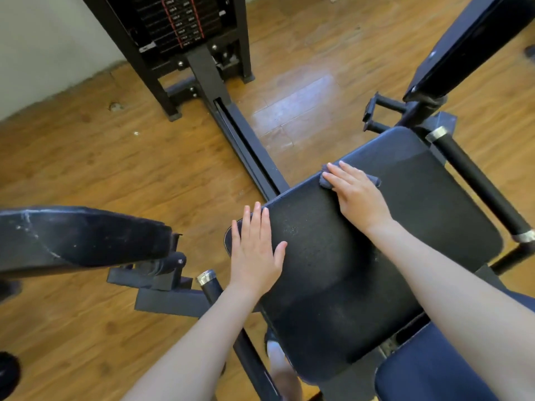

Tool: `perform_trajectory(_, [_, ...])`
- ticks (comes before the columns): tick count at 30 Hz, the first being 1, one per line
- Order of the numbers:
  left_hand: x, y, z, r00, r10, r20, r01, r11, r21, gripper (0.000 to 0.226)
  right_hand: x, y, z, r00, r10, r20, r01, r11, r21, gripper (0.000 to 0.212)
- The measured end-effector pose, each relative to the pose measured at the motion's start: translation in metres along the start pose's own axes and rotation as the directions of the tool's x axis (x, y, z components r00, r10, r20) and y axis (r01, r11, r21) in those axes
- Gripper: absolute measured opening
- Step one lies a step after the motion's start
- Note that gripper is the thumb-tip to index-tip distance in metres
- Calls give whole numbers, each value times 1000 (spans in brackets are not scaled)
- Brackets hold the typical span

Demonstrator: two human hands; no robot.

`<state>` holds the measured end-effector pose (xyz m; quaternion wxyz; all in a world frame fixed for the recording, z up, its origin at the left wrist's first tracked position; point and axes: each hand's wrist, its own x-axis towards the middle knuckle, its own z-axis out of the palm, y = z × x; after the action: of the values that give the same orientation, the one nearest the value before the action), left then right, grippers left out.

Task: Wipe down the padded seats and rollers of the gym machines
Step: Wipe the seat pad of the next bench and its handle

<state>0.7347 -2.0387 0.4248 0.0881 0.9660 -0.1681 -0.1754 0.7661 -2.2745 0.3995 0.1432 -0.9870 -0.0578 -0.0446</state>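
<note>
Grey folded cloth (351, 180) lies flat under the right hand (357, 195), fingers straight and pressing it onto the far edge of the black padded seat (333, 270). No curl in the fingers; the cloth is pinned by the palm, not gripped.

Left hand (256, 250) rests flat, fingers extended and relaxed, on the near-left corner of the same seat, holding nothing. Judged to be bracing only.

Step in hand: wiping the seat top. Most of the pad between the two hands and toward the body shows dusty specks, so the pass looks early rather than finished.

Around the seat: two black cylindrical side handles with chrome collars, one on the right (480, 183) and one near the left wrist (210, 285). A worn black arm pad (84, 235) sits well to the left, apart from the seat; a second dark pad (466, 41) rises at upper right. Black weight stack (179, 21) stands beyond, on the brown wood-pattern floor (101, 169).

Next move calls for: drawing the cloth back across the pad under steady flat pressure, overlapping strokes, and shifting the left hand off its corner so that patch gets covered.
</note>
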Motion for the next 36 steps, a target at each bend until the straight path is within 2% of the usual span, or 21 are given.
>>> perform_trajectory(5, [30, 23, -2, 992, 111, 60, -114, 993, 45, 69, 2, 57, -22, 976, 212, -54, -213, 977, -16, 36])
perform_trajectory(8, [52, 38, -3, 983, 163, 82, -169, 983, 69, 69, 2, 84, -32, 959, 279, -50, -280, 960, -16, 36])
perform_trajectory(14, [98, 58, -2, 961, 262, 94, -269, 961, 71, 68, 2, 105, -34, 882, 454, -126, -450, 891, 59, 34])
perform_trajectory(18, [99, 56, 4, 965, 255, 60, -258, 964, 57, 70, 13, 106, -32, 749, 630, -205, -608, 776, 165, 32])
perform_trajectory(20, [100, 55, 5, 966, 252, 62, -256, 964, 71, 73, 28, 101, -30, 709, 668, -225, -658, 742, 131, 30])
perform_trajectory(23, [101, 56, 5, 968, 241, 75, -247, 965, 93, 74, 50, 87, -21, 784, 603, -149, -605, 795, 37, 32])
perform_trajectory(26, [101, 57, 3, 967, 239, 89, -247, 964, 95, 74, 57, 51, -9, 866, 486, -116, -483, 874, 53, 23])
perform_trajectory(29, [101, 55, 4, 962, 255, 101, -264, 961, 87, 71, 33, 7, 4, 869, 459, -184, -440, 888, 135, 28])
perform_trajectory(32, [102, 53, 5, 959, 266, 100, -274, 959, 75, 72, 3, -26, 10, 869, 456, -192, -436, 889, 136, 38])
perform_trajectory(36, [102, 51, 7, 955, 280, 96, -289, 953, 89, 75, -3, -16, 7, 919, 346, -191, -343, 938, 49, 41])
